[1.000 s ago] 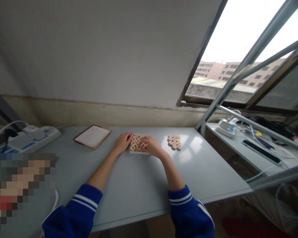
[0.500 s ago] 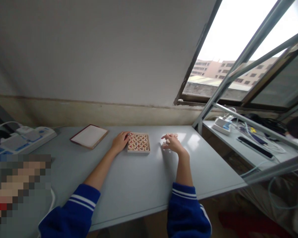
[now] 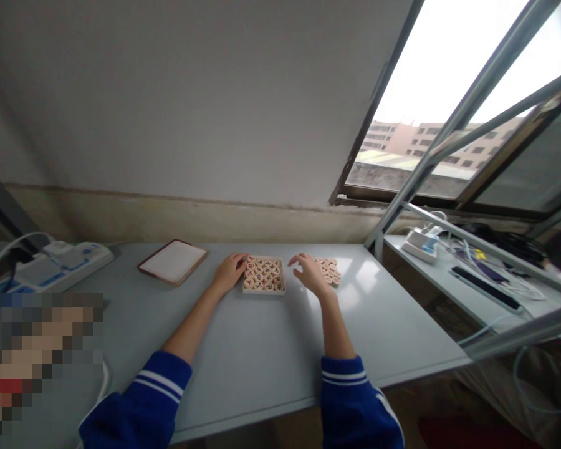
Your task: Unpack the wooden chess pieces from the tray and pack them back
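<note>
A shallow white box [image 3: 264,293] filled with round wooden Chinese chess pieces [image 3: 263,273], marked with red and black characters, sits on the desk. My left hand [image 3: 228,274] is at its left side, fingers curled against the edge near the far corner, holding it. To the right of the box, my right hand [image 3: 311,274] hovers above the desk, thumb and fingers apart, with nothing visible between them. Just beyond it, a group of loose Chinese chess pieces [image 3: 331,272] lies flat on the desk, partly covered by the hand.
A flat, dark-edged lid [image 3: 172,262] lies left of the box on the grey desk [image 3: 243,362]. White power strips stand at the far left [image 3: 75,262] and on the right-hand desk [image 3: 421,243]. A metal frame post [image 3: 378,240] rises by the desk's right corner.
My right hand has moved left from over the loose pieces toward the box, uncovering more of them. My left hand stays at the box. The view has shifted slightly.
</note>
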The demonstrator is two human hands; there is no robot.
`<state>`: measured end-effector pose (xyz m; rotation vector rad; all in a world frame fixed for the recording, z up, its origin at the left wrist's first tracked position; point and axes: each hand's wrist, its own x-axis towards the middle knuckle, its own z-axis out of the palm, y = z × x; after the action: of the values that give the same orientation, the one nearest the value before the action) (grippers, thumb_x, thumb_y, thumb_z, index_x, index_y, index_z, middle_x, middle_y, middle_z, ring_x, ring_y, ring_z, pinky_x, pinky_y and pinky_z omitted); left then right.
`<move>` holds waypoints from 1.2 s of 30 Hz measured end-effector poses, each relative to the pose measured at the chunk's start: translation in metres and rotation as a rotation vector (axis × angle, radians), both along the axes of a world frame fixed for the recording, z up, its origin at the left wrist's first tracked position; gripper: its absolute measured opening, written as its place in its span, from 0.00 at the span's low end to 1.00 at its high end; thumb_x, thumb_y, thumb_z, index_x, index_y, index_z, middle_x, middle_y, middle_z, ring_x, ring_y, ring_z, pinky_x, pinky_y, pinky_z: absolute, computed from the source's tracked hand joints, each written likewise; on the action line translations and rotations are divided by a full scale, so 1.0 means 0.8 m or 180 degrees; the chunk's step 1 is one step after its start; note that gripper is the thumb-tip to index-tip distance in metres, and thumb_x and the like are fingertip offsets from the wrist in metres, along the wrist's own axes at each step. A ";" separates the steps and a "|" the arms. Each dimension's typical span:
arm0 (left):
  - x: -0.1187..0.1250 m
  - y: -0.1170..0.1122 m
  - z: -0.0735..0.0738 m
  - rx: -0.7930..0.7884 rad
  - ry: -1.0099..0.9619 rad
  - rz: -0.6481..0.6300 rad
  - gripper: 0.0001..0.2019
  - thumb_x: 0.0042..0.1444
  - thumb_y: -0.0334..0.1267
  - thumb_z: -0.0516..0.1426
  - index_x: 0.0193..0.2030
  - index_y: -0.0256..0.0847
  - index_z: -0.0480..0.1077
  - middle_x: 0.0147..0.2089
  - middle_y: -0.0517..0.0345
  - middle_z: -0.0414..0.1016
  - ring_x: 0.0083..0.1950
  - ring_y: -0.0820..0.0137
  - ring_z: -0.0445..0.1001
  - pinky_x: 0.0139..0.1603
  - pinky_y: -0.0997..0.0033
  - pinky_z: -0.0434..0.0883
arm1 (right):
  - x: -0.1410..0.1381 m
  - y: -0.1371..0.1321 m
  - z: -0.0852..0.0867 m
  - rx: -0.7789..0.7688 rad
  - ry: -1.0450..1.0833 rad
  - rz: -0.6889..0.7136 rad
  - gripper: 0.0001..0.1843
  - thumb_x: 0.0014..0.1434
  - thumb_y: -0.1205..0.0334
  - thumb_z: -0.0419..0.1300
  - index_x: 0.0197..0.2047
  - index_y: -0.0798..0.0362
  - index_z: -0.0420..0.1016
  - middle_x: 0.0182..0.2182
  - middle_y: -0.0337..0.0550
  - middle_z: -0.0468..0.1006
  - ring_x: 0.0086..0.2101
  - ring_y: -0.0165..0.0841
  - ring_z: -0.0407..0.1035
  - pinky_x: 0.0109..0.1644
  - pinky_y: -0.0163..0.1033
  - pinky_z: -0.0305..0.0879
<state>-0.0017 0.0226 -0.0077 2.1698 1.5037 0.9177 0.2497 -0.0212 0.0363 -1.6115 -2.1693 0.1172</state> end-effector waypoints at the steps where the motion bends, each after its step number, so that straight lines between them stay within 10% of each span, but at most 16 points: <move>1: -0.001 0.000 0.001 -0.0054 -0.0049 -0.0034 0.16 0.54 0.40 0.48 0.48 0.41 0.67 0.45 0.54 0.70 0.45 0.69 0.68 0.46 0.70 0.64 | -0.018 0.003 -0.001 0.0156 0.0039 0.0072 0.17 0.50 0.72 0.53 0.43 0.49 0.69 0.40 0.44 0.67 0.42 0.35 0.60 0.45 0.39 0.55; 7: -0.002 0.001 0.006 -0.0281 -0.0267 -0.0390 0.17 0.49 0.45 0.53 0.45 0.41 0.69 0.39 0.56 0.72 0.38 0.70 0.69 0.39 0.72 0.66 | -0.094 0.019 -0.015 0.0220 -0.0322 0.0625 0.20 0.54 0.68 0.53 0.50 0.43 0.64 0.45 0.42 0.67 0.45 0.36 0.58 0.45 0.40 0.53; 15: -0.001 -0.001 0.007 -0.0263 -0.0268 -0.0364 0.18 0.48 0.47 0.53 0.44 0.41 0.69 0.38 0.56 0.73 0.36 0.70 0.68 0.37 0.72 0.65 | -0.101 0.029 -0.016 0.0393 -0.0209 0.0573 0.10 0.56 0.62 0.54 0.43 0.48 0.69 0.42 0.43 0.69 0.44 0.35 0.58 0.45 0.40 0.51; 27: -0.001 -0.005 0.012 -0.0276 -0.0084 -0.0324 0.17 0.48 0.44 0.52 0.44 0.41 0.69 0.38 0.56 0.72 0.37 0.70 0.67 0.38 0.72 0.64 | -0.004 0.032 -0.031 0.0898 -0.0073 -0.1221 0.13 0.56 0.65 0.49 0.40 0.50 0.73 0.40 0.48 0.69 0.43 0.41 0.55 0.48 0.50 0.44; 36: -0.001 -0.004 0.009 -0.0215 -0.0052 -0.0333 0.16 0.49 0.43 0.52 0.43 0.41 0.69 0.37 0.57 0.72 0.38 0.70 0.68 0.38 0.72 0.64 | 0.033 0.029 -0.044 0.0787 -0.0592 -0.1538 0.13 0.55 0.64 0.49 0.31 0.50 0.76 0.43 0.49 0.70 0.46 0.43 0.55 0.50 0.55 0.40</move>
<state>-0.0024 0.0195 -0.0004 2.1650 1.3792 0.8359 0.2762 0.0021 0.0012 -1.9999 -1.7657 -0.4430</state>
